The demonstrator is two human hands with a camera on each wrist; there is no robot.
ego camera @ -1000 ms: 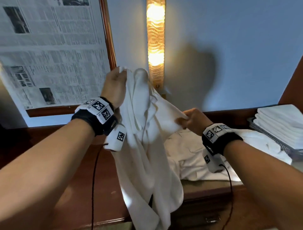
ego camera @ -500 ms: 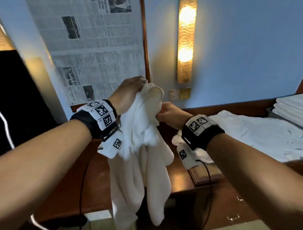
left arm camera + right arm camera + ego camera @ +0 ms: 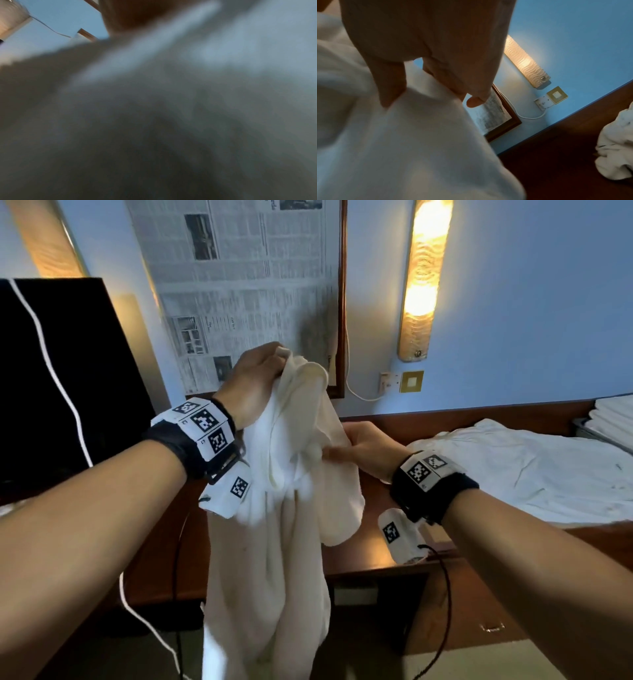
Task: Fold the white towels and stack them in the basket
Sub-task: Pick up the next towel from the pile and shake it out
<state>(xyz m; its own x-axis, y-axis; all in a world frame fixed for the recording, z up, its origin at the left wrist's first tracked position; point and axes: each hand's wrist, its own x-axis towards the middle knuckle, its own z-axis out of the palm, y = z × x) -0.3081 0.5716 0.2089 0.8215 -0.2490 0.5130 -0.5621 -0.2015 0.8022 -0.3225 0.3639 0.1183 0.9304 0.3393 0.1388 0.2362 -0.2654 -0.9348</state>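
While towel (image 3: 274, 508) blurs left wrist view, left hand (image 3: 255, 378), right hand (image 3: 363, 445) both grip it.

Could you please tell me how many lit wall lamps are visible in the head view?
2. One wall lamp hangs right of the framed newspaper, above the wall socket. A second lamp glows at the upper left, above the black screen, partly cut off.

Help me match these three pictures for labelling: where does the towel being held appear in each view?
Head: the held towel hangs at centre, between left hand and right hand.
Left wrist: blurred cloth fills most of the picture.
Right wrist: left and lower half, pinched by fingers.
Shared landmark: the wall lamp, head and right wrist only.
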